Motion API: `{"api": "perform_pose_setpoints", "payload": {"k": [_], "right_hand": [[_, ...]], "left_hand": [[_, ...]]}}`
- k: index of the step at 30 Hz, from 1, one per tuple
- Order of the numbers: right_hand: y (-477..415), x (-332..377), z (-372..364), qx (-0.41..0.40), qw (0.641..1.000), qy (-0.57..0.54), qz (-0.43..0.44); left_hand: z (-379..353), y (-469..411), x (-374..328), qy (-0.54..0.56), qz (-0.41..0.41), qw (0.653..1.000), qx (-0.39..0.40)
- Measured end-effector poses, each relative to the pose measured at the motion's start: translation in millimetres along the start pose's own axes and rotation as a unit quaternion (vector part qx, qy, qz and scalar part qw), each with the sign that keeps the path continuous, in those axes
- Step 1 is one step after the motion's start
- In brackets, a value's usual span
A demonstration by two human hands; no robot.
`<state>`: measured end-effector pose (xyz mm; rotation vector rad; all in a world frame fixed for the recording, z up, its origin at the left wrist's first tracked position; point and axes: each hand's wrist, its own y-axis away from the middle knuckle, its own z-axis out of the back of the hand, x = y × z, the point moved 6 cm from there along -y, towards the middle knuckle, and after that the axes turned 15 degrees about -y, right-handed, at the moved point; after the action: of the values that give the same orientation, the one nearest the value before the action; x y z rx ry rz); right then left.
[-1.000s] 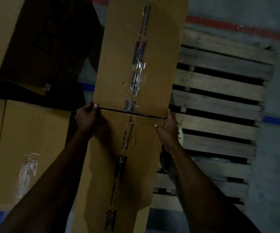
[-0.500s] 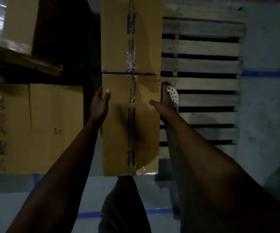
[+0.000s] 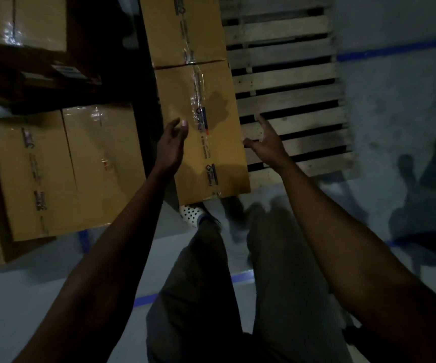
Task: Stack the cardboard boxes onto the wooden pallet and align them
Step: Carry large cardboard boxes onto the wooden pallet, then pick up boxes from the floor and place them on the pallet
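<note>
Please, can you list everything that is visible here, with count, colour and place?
wooden pallet: one, pale wood, floor, centre right
near box: one, brown, pallet's left edge
far box: one, brown, just behind it
other boxes: several, brown, stacked left
tape lines: several, blue, grey floor
shoe: one, white, perforated, by near box's front end
trousers: grey, bottom centre
left hand: open, over near box
right hand: open, over pallet, beside near box

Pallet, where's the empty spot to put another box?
The wooden pallet has bare slats all along its right part, from the near box and far box across to the grey floor. The right hand hovers over that part. The left side is crowded: only a narrow dark gap separates those boxes from the stacked boxes.
</note>
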<state>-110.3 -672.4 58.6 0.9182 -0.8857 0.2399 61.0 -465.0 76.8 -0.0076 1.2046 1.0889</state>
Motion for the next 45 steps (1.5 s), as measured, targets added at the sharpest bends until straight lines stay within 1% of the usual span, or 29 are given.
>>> {"api": "perform_pose_setpoints", "payload": {"k": [5,7,13,17,20,23,25,29,32,36,39,41,45], "right_hand": [[68.7,-9.7,-2.3,-0.002,0.999,-0.037,0.0],[101.1,-10.5,-1.6,0.001,0.998,-0.061,0.011],[219.8,-6.2,-8.5,-0.007,0.993,-0.105,0.056],[285.2,-1.4,-45.9,0.026,0.992,-0.082,0.094],[327.1,12.8,-105.9,0.075,0.987,-0.076,0.122],[368.7,26.3,-179.5,0.135,0.978,-0.081,0.134],[392.8,31.7,-226.8,0.167,0.973,-0.076,0.143],[423.1,38.6,-315.8,0.221,0.962,-0.023,0.157],[426.2,45.5,-373.8,0.218,0.965,0.004,0.147],[428.7,65.1,-474.4,0.206,0.971,0.003,0.122],[446.5,80.2,-550.7,0.222,0.969,0.006,0.109],[464.2,89.6,-594.0,0.25,0.963,0.001,0.101],[483.5,104.5,-664.3,0.287,0.953,0.018,0.094]], "left_hand": [[-15.8,71.4,12.4,0.045,0.028,0.998,0.017],[-20.7,103.8,15.1,0.047,0.03,0.998,0.015],[-24.4,221.2,18.3,0.049,0.019,0.998,-0.023],[-7.4,311.6,32.4,0.073,0.021,0.996,-0.051],[29.1,366.2,64.4,0.081,0.044,0.991,-0.099],[81.4,411.2,99.5,0.093,0.065,0.983,-0.143],[120.7,431.5,123.9,0.103,0.076,0.976,-0.175],[201.5,450.8,182.2,0.143,0.11,0.956,-0.233],[254.3,453.2,231.2,0.175,0.132,0.942,-0.253],[326.7,450.5,309.2,0.197,0.171,0.928,-0.267],[381.0,457.0,357.7,0.225,0.198,0.911,-0.284],[413.8,462.9,383.4,0.237,0.213,0.904,-0.284],[476.5,467.8,421.1,0.246,0.234,0.891,-0.3]]}}
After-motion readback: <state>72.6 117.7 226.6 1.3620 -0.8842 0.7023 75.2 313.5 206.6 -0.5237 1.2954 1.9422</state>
